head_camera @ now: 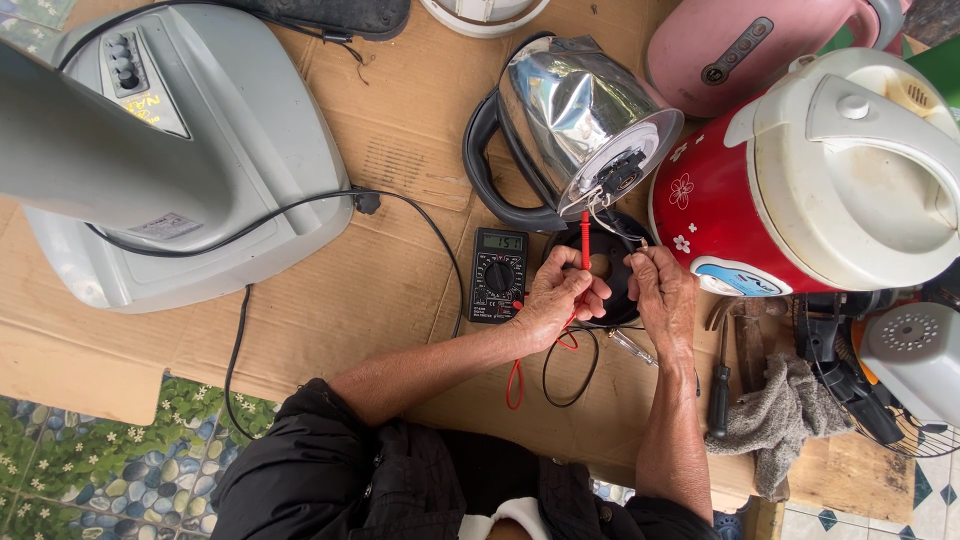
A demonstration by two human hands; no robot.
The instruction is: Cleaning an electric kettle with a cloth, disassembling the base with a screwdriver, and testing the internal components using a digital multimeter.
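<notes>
the left hand [560, 295] is clenched around a slim red plastic multimeter probe [585, 240], whose tip points up at the underside of the shiny stainless-steel electric kettle [570, 110]. the kettle lies tipped on its side on the flat brown cardboard-covered worktop [400, 150], its round base plate facing the person and its curved black handle toward the fan. just below the kettle, the right hand [662, 292] pinches thin wires [615, 225] that run from the kettle's base; its fingers are closed on them. both hands rest over the round black plastic kettle stand [610, 262], directly beneath the kettle. a small black rectangular multimeter [498, 274] with a round dial lies just left of that stand. right of the kettle sits a glossy red rice cooker with a white lid [810, 180]; far left of the kettle stands a smooth grey fan base [190, 160].
</notes>
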